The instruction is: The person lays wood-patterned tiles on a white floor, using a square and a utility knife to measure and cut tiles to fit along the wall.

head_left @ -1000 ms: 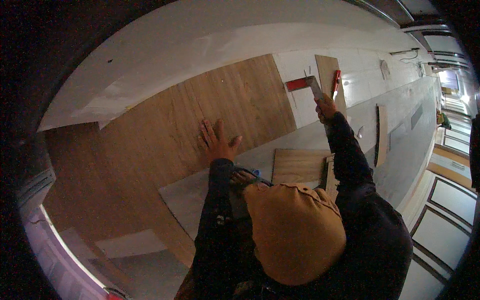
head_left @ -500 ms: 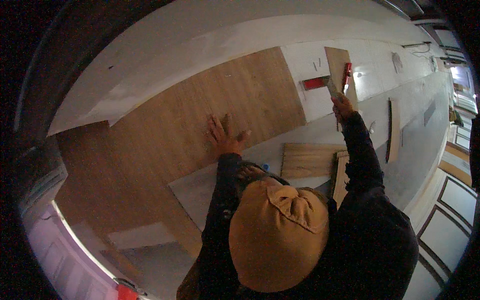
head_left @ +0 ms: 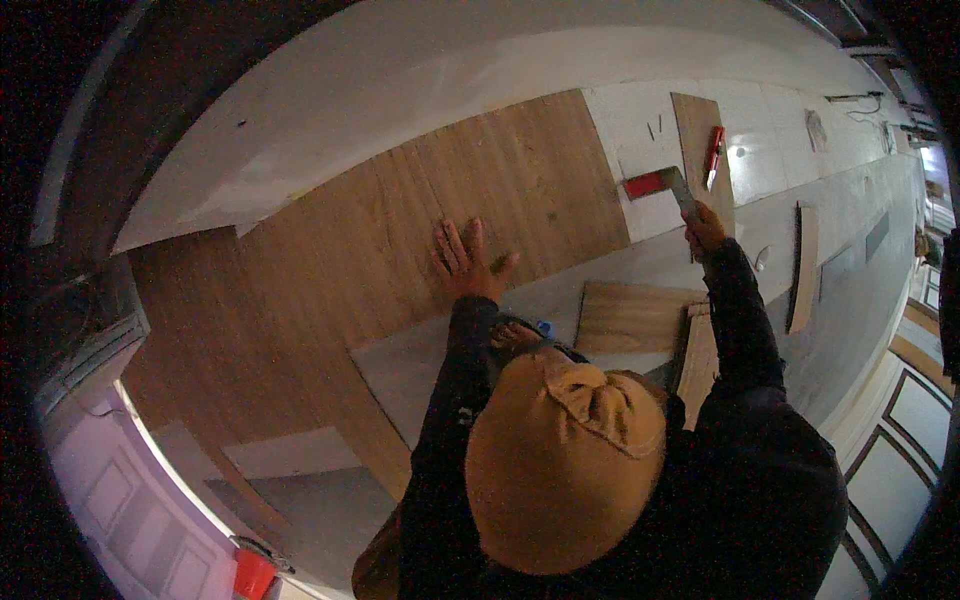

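Observation:
My left hand (head_left: 470, 262) lies open, fingers spread, on the brown wood-look flooring planks (head_left: 400, 200). In my right hand (head_left: 706, 228) is an L-shaped tool (head_left: 682, 190) with a grey arm, its red part (head_left: 648, 185) close to the planks' right-hand end. My fingers are wrapped round the grey arm. Whether the red part touches the plank edge I cannot tell. Just beyond lies a narrow plank piece (head_left: 692, 120) on the white underlay (head_left: 635, 130), with a red utility knife (head_left: 714, 155) on it.
A pale wall (head_left: 400, 90) runs along the far side of the planks. Loose planks (head_left: 630, 318) lie near my right forearm, and a narrow board (head_left: 803, 270) is farther right. A small blue object (head_left: 545, 328) sits by my foot. A red container (head_left: 254, 575) stands at lower left.
The whole view has shifted slightly, moving the scene rightward. My left hand stays flat on the planks, and my right hand still grips the L-shaped tool.

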The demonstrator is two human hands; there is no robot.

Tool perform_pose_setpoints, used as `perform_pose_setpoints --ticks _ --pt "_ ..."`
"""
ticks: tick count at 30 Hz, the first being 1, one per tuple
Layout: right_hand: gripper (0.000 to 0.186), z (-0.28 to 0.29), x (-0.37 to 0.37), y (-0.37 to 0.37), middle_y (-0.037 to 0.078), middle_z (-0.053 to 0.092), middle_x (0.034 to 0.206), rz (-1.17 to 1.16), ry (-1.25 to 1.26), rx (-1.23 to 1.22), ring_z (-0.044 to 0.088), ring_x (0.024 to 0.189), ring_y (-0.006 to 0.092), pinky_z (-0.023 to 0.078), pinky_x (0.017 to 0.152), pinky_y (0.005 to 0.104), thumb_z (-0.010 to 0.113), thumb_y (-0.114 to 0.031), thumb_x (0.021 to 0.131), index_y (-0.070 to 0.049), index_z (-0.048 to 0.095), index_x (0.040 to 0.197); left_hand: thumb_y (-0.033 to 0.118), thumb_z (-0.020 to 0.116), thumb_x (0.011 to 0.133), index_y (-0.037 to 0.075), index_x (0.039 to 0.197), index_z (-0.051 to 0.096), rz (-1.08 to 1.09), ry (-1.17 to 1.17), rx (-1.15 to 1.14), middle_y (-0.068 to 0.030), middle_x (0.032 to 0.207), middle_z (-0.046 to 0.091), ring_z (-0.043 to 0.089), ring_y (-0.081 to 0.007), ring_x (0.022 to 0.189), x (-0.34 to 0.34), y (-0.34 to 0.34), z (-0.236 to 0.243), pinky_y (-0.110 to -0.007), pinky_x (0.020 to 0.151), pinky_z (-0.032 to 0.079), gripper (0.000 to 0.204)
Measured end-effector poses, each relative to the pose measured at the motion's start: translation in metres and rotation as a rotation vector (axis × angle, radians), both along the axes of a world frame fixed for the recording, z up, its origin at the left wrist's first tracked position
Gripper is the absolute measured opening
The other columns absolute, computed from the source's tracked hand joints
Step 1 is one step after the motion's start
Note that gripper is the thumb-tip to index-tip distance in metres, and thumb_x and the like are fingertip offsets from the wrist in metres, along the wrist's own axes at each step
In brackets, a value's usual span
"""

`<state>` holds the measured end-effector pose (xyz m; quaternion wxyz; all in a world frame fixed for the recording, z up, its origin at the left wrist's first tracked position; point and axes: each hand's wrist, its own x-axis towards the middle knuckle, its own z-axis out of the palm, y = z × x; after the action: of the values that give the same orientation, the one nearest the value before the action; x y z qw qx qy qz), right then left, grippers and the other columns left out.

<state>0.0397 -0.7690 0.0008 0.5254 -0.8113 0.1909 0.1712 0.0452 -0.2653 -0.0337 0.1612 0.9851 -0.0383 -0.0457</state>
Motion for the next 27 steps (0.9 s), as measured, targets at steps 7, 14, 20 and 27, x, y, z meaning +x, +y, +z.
perform_pose_setpoints --ticks 7,14,20,27 --pt "0.024 0.04 0.001 0.073 -0.001 0.047 0.06 -0.324 0.345 0.105 0.042 0.037 0.0109 0.036 0.032 0.0295 0.061 -0.032 0.097 -0.015 0.053 0.113 0.072 0.06 0.081 0.019 0.156 0.027 0.058 0.12 -0.103 -0.0221 0.164 0.011 0.008 -0.0409 0.151 -0.002 0.011 0.01 -0.061 0.118 0.011 0.098" --pt "0.029 0.014 -0.077 0.095 0.01 0.055 0.062 0.005 -0.355 -0.945 0.055 0.052 0.0255 0.047 0.051 0.0415 0.064 -0.023 0.095 -0.009 0.054 0.119 0.056 0.07 0.082 0.018 0.15 0.04 -0.014 -0.117 -0.101 -0.0195 0.16 0.027 0.024 -0.0391 0.148 -0.002 0.035 -0.004 -0.056 0.117 0.022 0.083" --pt "0.04 0.01 -0.155 0.132 0.017 0.062 0.085 0.038 -0.081 -0.697 0.06 0.079 0.0392 0.051 0.074 0.0453 0.072 -0.02 0.086 -0.01 0.055 0.12 0.009 0.065 0.085 0.014 0.128 0.062 -0.013 0.205 -0.177 -0.0125 0.128 0.06 0.065 -0.0251 0.109 -0.001 0.295 -0.013 -0.039 0.086 0.055 0.043" --pt "0.054 0.015 -0.179 0.146 0.016 0.048 0.128 0.209 -0.152 -0.817 0.044 0.121 0.0409 0.034 0.103 0.0539 0.076 -0.034 0.079 -0.017 0.054 0.125 0.008 0.061 0.089 0.014 0.138 0.054 -0.254 0.287 0.669 -0.0096 0.136 0.056 0.049 -0.0291 0.127 0.021 0.464 0.158 -0.044 0.107 0.041 0.049"
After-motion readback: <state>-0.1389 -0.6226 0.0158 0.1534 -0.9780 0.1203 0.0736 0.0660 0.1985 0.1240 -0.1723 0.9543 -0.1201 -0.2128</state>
